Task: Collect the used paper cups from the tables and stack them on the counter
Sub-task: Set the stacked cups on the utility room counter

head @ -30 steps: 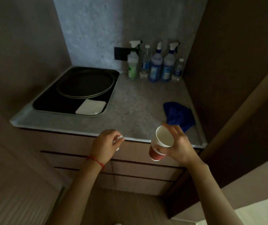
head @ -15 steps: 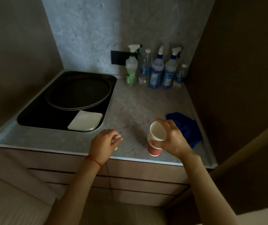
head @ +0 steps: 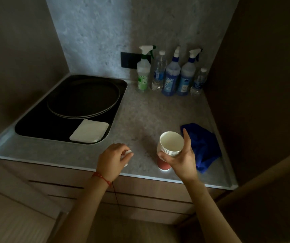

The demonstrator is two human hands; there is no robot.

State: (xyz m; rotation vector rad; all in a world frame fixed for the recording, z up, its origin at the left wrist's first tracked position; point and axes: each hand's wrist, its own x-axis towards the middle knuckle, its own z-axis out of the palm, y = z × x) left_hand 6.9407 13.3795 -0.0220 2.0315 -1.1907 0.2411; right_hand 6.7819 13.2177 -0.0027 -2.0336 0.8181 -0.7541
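Observation:
A stack of several nested paper cups [head: 170, 143], red outside and white inside, stands with its base on the grey counter [head: 146, 116] near the front edge. My right hand [head: 182, 159] grips the stack around its rims, forefinger raised beside it. My left hand [head: 113, 159] hovers over the counter's front edge to the left, fingers closed around a small crumpled white thing [head: 127, 152]; most of it is hidden in the fist.
A blue cloth [head: 204, 146] lies right of the cups. A black tray [head: 40, 127] with a round tray [head: 83, 102] and white napkin [head: 90, 131] fills the left. Several spray and water bottles [head: 170, 76] line the back wall. Walls close in on both sides.
My right hand moved the cup stack forward from in front of the counter's edge and lowered it onto the counter. My left hand advanced slightly, still closed. The view came nearer.

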